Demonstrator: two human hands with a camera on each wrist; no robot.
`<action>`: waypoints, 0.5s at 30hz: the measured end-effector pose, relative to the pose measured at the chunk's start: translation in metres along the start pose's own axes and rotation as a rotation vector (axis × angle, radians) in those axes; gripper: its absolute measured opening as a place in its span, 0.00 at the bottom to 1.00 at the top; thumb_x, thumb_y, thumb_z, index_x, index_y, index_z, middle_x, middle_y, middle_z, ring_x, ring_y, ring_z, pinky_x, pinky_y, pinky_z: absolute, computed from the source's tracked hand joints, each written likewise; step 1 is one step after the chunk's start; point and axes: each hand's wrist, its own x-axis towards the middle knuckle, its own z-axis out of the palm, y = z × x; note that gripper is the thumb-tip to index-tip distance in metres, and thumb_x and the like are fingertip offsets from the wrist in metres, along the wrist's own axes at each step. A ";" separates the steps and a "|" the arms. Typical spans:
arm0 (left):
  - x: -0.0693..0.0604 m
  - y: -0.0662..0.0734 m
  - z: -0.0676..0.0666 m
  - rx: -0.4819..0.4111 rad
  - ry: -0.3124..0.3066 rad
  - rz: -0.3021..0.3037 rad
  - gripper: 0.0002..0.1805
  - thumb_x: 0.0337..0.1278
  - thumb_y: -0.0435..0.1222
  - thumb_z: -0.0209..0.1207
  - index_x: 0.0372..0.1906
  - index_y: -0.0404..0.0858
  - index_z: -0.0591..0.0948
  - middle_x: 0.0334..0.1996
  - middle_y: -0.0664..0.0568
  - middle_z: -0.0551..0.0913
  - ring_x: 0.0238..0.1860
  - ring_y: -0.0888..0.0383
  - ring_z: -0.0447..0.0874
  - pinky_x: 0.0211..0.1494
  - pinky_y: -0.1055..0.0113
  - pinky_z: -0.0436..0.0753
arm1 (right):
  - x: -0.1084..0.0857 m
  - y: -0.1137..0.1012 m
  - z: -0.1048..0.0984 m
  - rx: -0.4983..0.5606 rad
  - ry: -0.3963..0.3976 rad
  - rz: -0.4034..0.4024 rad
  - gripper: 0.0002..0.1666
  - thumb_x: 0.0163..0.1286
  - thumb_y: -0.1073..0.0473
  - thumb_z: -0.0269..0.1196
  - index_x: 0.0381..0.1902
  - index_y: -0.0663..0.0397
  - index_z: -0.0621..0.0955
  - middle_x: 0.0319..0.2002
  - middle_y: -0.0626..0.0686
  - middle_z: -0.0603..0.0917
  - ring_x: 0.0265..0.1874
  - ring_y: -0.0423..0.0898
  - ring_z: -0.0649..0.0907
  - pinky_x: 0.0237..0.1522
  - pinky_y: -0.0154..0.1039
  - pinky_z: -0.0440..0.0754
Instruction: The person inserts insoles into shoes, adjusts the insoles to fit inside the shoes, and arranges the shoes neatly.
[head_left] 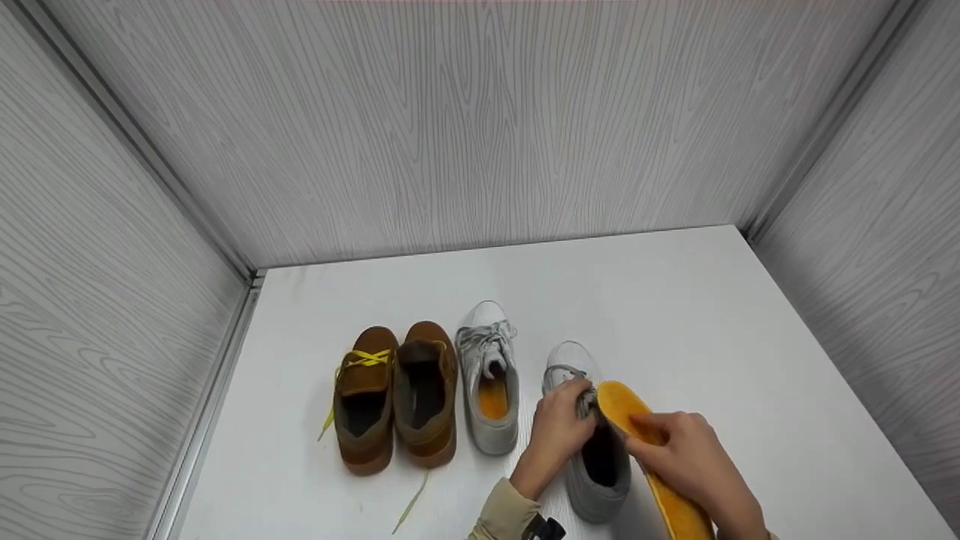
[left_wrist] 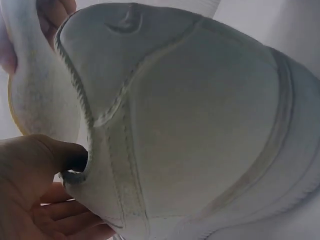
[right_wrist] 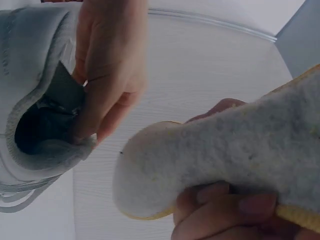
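Note:
In the head view a white-grey sneaker (head_left: 598, 508) with grey laces stands on the white table, its dark opening toward me. My left hand (head_left: 559, 429) pinches it at the front of the opening, near the tongue; the left wrist view shows the thumb (left_wrist: 67, 154) tucked inside the edge. My right hand (head_left: 686, 454) holds a yellow insole (head_left: 679, 514) just right of that sneaker, fingers on one edge and thumb on the other. Its fuzzy grey underside shows in the right wrist view, where the insole (right_wrist: 240, 140) is apart from the sneaker (right_wrist: 30, 65).
Left of the hands stands the matching sneaker (head_left: 495, 435), with an orange-yellow insole (head_left: 493, 397) inside. Beside it are two brown shoes, one (head_left: 427, 446) with a loose lace (head_left: 411, 502) and one (head_left: 365, 450) with yellow laces. Wood-grain panels (head_left: 480, 127) surround the table.

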 end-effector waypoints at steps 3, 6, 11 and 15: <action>0.002 -0.001 0.000 0.004 0.005 0.007 0.08 0.50 0.35 0.67 0.38 0.41 0.87 0.37 0.55 0.88 0.38 0.58 0.86 0.41 0.64 0.83 | -0.006 -0.002 -0.002 -0.001 -0.069 -0.008 0.25 0.60 0.56 0.69 0.51 0.67 0.84 0.34 0.53 0.86 0.19 0.43 0.78 0.19 0.35 0.77; 0.004 -0.003 0.001 -0.012 0.009 0.013 0.05 0.50 0.34 0.66 0.33 0.44 0.88 0.32 0.58 0.87 0.33 0.60 0.85 0.36 0.67 0.82 | -0.012 -0.005 -0.003 -0.011 -0.132 -0.034 0.23 0.60 0.56 0.68 0.48 0.67 0.85 0.33 0.52 0.86 0.20 0.43 0.78 0.20 0.35 0.77; 0.008 -0.005 -0.001 -0.030 0.004 -0.001 0.06 0.48 0.33 0.65 0.29 0.46 0.89 0.26 0.60 0.86 0.26 0.61 0.82 0.30 0.69 0.78 | -0.020 -0.008 -0.001 -0.051 -0.195 -0.054 0.16 0.60 0.55 0.66 0.40 0.61 0.88 0.24 0.47 0.83 0.18 0.43 0.77 0.19 0.35 0.76; 0.010 -0.004 -0.003 -0.014 -0.008 -0.010 0.06 0.50 0.33 0.63 0.30 0.46 0.90 0.25 0.59 0.86 0.25 0.59 0.82 0.30 0.67 0.78 | -0.022 -0.007 0.003 -0.063 -0.240 -0.034 0.14 0.58 0.56 0.66 0.36 0.61 0.88 0.23 0.47 0.82 0.18 0.43 0.77 0.20 0.35 0.76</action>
